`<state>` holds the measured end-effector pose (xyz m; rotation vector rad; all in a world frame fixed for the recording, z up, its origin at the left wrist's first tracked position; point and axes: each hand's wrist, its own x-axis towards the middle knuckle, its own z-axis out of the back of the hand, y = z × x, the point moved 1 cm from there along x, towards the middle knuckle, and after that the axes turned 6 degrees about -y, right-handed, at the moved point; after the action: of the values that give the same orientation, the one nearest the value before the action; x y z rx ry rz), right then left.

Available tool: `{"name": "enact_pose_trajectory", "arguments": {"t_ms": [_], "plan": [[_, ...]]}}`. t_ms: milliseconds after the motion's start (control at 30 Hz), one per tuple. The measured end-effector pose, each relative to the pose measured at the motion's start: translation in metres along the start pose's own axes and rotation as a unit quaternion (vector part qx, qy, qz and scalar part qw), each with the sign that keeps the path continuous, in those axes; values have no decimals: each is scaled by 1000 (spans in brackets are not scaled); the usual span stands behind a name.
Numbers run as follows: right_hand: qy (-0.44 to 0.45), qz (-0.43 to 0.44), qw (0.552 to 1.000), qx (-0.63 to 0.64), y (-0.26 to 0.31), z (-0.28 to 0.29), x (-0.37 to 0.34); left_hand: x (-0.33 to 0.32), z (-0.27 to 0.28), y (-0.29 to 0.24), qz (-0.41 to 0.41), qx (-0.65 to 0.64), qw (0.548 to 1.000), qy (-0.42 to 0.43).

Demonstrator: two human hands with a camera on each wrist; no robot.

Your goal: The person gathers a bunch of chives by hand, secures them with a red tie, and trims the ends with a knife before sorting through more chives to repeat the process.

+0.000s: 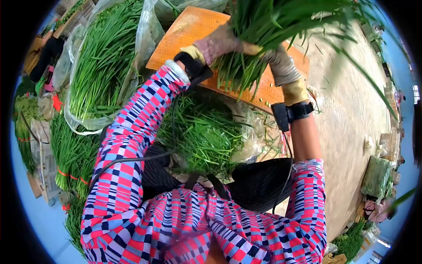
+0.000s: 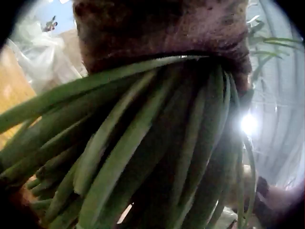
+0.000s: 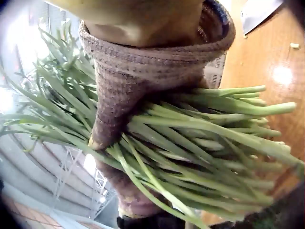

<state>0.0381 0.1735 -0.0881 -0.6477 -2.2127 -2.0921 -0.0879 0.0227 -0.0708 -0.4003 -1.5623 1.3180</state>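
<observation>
A thick bunch of garlic chives [image 1: 259,26] is held in both gloved hands above an orange board [image 1: 187,35]. My left hand [image 1: 218,43] grips it from the left side. From the right, my right hand [image 1: 281,66] wraps round the same bunch, its thumb across the stalks in the right wrist view. The stalk ends [image 3: 257,186] point down toward the board, and the long leaves spread up and away to the right. In the left wrist view, the glove [image 2: 162,33] lies over the stalks [image 2: 124,148], its fingertips hidden. Small cut bits lie on the board.
A clear plastic bag of chives [image 1: 105,61] stands left of the board. Loose green leaves [image 1: 202,136] are heaped before my knees. Red-banded bundles [image 1: 66,149] lie farther left. A metal blade [image 3: 257,12] rests on the board. Cables run from both wrists.
</observation>
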Motion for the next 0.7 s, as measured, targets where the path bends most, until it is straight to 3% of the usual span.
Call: {"name": "enact_pose_trajectory", "arguments": {"t_ms": [67,100,233,267,300,333,367,433,500,600,633,667,700], "plan": [[41,-67,995,-55,15,8,20,2,-4,-18,133,-135,981,48],[28,-131,990,45,19,5,15,3,-3,-9,194,-230,952,53],[-74,-291,947,114,-10,8,14,13,-8,14,431,-234,871,-26],[-192,-247,950,-20,-27,4,12,10,-7,28,438,-189,877,-47],[-164,-308,933,-92,-63,14,18,5,-7,87,347,-138,926,-55],[-134,-364,907,-164,-91,22,25,3,-5,109,316,-99,942,-60],[-147,-357,919,-76,-91,10,20,1,-5,113,285,-59,954,-67],[-183,-311,887,-289,-103,14,27,-10,-1,102,370,-15,926,-75],[-170,-301,828,-441,-91,9,25,-12,-4,80,490,37,859,-144],[-181,-301,858,-375,-97,21,26,-13,8,85,467,87,868,-141],[-159,-320,903,-240,-112,35,27,-14,12,84,455,115,873,-133],[-220,-271,891,-289,-95,24,21,-16,18,83,355,282,891,-43],[-223,-311,879,-286,-77,22,10,-21,22,87,241,435,866,51]]}}
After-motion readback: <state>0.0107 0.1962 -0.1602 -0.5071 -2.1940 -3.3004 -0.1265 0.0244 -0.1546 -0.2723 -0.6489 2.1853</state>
